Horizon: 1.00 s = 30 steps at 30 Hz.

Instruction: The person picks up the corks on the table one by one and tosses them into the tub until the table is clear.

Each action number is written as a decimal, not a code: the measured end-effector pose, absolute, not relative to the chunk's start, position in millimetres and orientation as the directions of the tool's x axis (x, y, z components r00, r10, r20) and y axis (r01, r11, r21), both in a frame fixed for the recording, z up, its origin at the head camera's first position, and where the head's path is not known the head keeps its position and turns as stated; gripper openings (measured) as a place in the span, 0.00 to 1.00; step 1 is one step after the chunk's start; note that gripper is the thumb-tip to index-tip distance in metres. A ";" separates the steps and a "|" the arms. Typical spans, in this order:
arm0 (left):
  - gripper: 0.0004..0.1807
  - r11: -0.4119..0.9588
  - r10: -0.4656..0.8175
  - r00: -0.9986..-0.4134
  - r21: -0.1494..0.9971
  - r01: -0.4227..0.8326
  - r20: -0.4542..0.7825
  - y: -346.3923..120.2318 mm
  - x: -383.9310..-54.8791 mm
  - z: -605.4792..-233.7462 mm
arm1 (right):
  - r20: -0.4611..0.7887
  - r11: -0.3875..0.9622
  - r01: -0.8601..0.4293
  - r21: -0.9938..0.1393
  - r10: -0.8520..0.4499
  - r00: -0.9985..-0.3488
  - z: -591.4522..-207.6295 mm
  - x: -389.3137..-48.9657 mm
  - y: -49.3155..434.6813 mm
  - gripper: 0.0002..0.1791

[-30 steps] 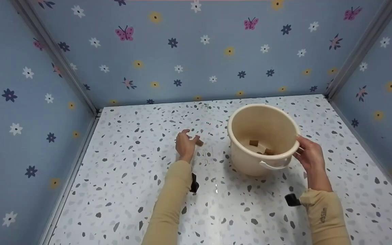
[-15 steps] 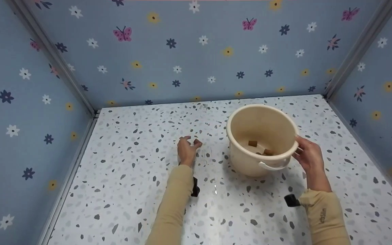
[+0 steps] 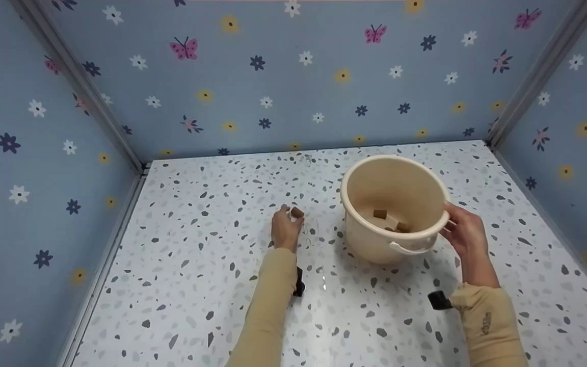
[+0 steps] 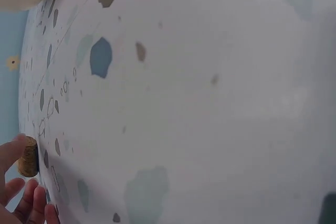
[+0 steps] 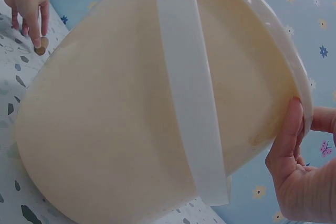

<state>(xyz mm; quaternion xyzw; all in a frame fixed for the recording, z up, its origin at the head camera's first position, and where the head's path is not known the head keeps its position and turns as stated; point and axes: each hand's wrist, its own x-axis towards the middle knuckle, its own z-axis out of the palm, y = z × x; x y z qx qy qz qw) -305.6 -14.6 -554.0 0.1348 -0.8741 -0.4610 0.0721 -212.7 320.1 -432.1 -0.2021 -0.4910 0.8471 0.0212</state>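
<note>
A brown cork (image 3: 297, 212) is pinched between the thumb and fingers of my left hand (image 3: 286, 228), low over the speckled tabletop. In the left wrist view the cork (image 4: 29, 157) shows its grainy side, with the thumb against it and other fingers loosely bent. The cream bucket (image 3: 370, 244) stands tilted slightly to the right of the left hand. My right hand (image 3: 465, 232) grips its rim, thumb on one side and fingers on the other, as the right wrist view shows. Inside the bucket lie several corks (image 3: 380, 213) on the bottom.
A white bucket handle (image 3: 409, 250) hangs down the near side. Blue flowered panels (image 3: 283, 76) close off the back and both sides of the white speckled table (image 3: 186, 265). Black wrist cameras (image 3: 439, 300) sit at both sleeves.
My left hand has drawn slightly nearer and to the right, and the cork now sits between its fingertips. The right hand and bucket have stayed almost still.
</note>
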 end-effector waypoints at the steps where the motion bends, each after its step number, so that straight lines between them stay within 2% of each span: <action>1: 0.25 0.543 -0.305 -0.952 0.822 -0.169 0.005 -14.0 -305.8 -554.4 | -0.321 -0.518 0.162 -0.840 0.233 -0.918 -431.4 -212.9 320.2 0.04; 14: 0.21 0.676 -0.325 -0.943 0.714 -0.182 0.067 -9.0 -306.4 -560.3 | -0.348 -0.519 0.188 -0.834 0.231 -0.909 -430.8 -213.0 320.0 0.04; 21: 0.03 0.639 -0.310 -0.948 0.754 -0.150 0.074 -9.6 -306.6 -562.1 | -0.351 -0.517 0.187 -0.836 0.240 -0.905 -430.7 -213.0 320.3 0.04; 30: 0.03 0.603 -0.316 -0.945 0.787 -0.131 0.085 -10.1 -304.6 -559.0 | -0.359 -0.527 0.192 -0.828 0.237 -0.903 -429.7 -214.2 319.7 0.05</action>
